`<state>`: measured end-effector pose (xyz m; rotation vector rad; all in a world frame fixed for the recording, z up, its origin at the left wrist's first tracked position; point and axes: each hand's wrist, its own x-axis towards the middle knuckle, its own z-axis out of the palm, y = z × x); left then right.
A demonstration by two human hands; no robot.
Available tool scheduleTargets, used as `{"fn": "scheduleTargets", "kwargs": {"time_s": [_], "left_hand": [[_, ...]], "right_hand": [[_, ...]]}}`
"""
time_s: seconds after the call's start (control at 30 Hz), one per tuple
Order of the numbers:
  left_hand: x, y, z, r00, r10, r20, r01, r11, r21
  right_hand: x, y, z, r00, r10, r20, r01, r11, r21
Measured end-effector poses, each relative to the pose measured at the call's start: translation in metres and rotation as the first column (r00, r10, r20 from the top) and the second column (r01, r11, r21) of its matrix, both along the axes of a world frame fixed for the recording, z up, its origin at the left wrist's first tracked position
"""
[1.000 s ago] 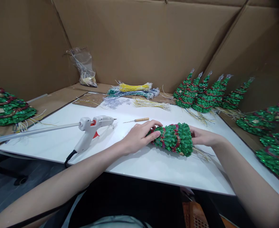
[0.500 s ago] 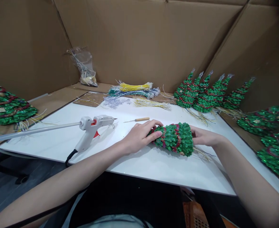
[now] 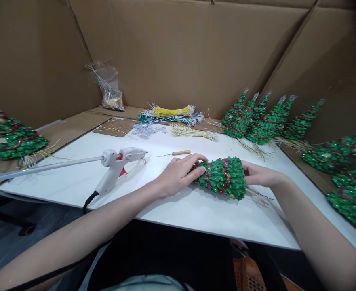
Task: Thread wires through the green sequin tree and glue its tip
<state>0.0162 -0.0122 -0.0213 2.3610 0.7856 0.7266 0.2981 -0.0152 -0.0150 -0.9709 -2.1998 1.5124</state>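
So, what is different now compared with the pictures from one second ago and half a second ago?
Almost nothing visibly changed. The left hand still covers the narrow end of the green sequin tree lying on the white board, and the right hand still holds its wide end. Neither hand let go or took anything new. The glue gun and the awl stayed where they were.

Glittery green sequinned tree (image 3: 223, 178) looks rough; bench (image 3: 196, 210) smooth glossy white; glue gun (image 3: 117, 167) matt plastic; walls (image 3: 180, 48) matt cardboard.

White table (image 3: 196, 214), glue gun (image 3: 117, 161), awl (image 3: 176, 153), wire bundles (image 3: 171, 115), green sequin trees (image 3: 256, 117)
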Motion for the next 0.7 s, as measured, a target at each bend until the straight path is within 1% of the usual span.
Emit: {"fn": "scheduleTargets", "kwargs": {"time_s": [0.17,0.4,0.7], "left_hand": [[-0.0004,-0.0032,0.005,1.0,0.015,-0.009,-0.015,0.998,-0.061],[-0.0009,-0.0009,0.0012,1.0,0.002,-0.027,-0.002,1.0,-0.005],[-0.0023,0.0005,-0.0013,1.0,-0.011,-0.013,0.011,1.0,0.002]], "right_hand": [[-0.0001,-0.0001,-0.0005,1.0,0.009,-0.021,-0.009,1.0,-0.003],[0.0015,0.0014,-0.0029,0.999,0.017,-0.035,-0.017,1.0,-0.005],[0.0016,0.0008,-0.0023,1.0,0.003,-0.011,-0.003,1.0,0.023]]}}
